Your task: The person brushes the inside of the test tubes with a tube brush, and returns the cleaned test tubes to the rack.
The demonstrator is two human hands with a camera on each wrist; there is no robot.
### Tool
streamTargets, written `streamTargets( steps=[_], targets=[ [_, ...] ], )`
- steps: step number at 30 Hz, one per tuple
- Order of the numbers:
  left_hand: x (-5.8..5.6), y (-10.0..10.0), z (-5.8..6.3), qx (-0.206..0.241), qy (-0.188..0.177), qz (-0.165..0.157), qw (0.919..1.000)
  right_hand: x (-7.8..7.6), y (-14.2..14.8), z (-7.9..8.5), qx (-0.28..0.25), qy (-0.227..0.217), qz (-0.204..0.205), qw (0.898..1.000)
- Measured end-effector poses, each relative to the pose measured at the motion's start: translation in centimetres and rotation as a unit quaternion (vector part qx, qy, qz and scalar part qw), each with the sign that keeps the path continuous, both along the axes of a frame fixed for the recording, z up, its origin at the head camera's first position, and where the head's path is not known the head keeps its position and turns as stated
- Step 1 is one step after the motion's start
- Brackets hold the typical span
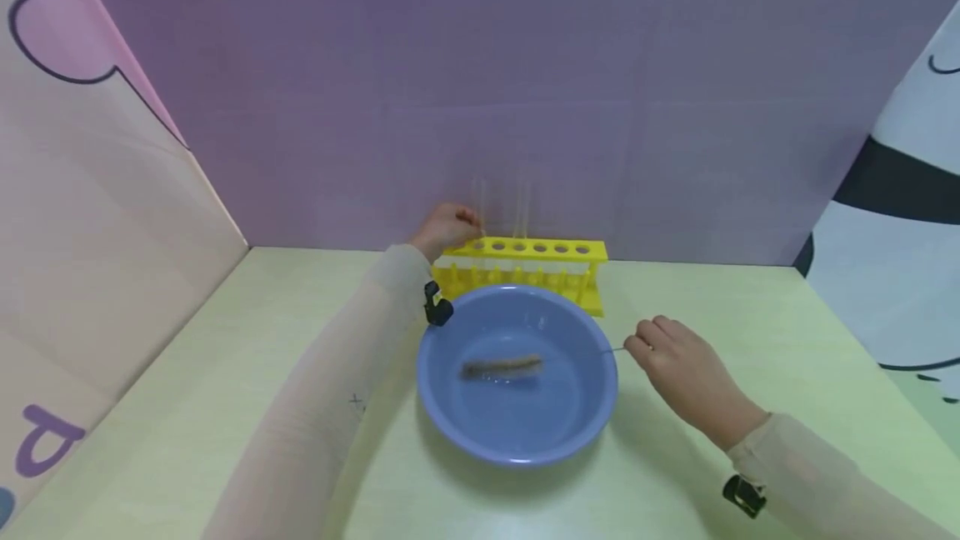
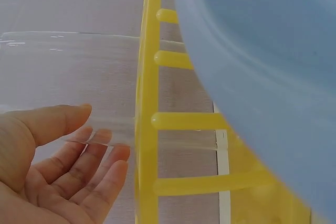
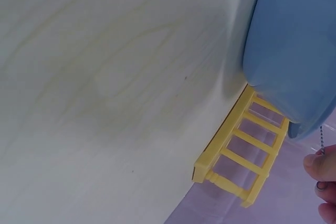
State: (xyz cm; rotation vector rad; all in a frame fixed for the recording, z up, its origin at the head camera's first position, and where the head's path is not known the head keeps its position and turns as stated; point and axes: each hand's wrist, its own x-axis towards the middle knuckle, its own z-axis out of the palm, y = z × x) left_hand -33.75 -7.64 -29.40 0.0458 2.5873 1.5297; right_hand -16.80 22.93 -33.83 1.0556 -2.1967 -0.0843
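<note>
My left hand [image 1: 444,232] is at the left end of a yellow test tube rack [image 1: 592,252], its thumb and fingertips on either side of a clear test tube [image 2: 113,124] standing in it. A second clear test tube [image 1: 522,211] rises from the rack beside it. My right hand [image 1: 678,369], right of the blue basin [image 1: 517,444], pinches the thin twisted wire handle [image 3: 322,137] of a test tube brush. The brush's bristly head [image 1: 502,367] lies across the inside of the basin, blurred. A small wire loop [image 3: 321,185] shows between the right fingers.
The basin stands on a pale wood-grain table [image 1: 300,298], right in front of the rack and overlapping it. A purple-grey backdrop [image 1: 487,65] rises behind the rack. Printed panels stand at left [image 1: 97,190] and right [image 1: 900,273].
</note>
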Motion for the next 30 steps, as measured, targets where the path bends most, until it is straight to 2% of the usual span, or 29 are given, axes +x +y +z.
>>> streamTargets(
  steps=[12,19,30],
  targets=[
    [0.1,0.1,-0.2,0.016,0.007,-0.006,0.9998,-0.1,0.4,-0.1,-0.008,0.003,0.003,1.0],
    [0.4,0.2,0.3,0.03,0.021,-0.022,0.9991,-0.2,0.7,-0.2,-0.015,0.012,0.014,1.0],
    [1.0,0.3,1.3,0.037,0.059,-0.025,0.9973,-0.1,0.9,-0.2,-0.022,0.005,0.01,1.0]
  ],
)
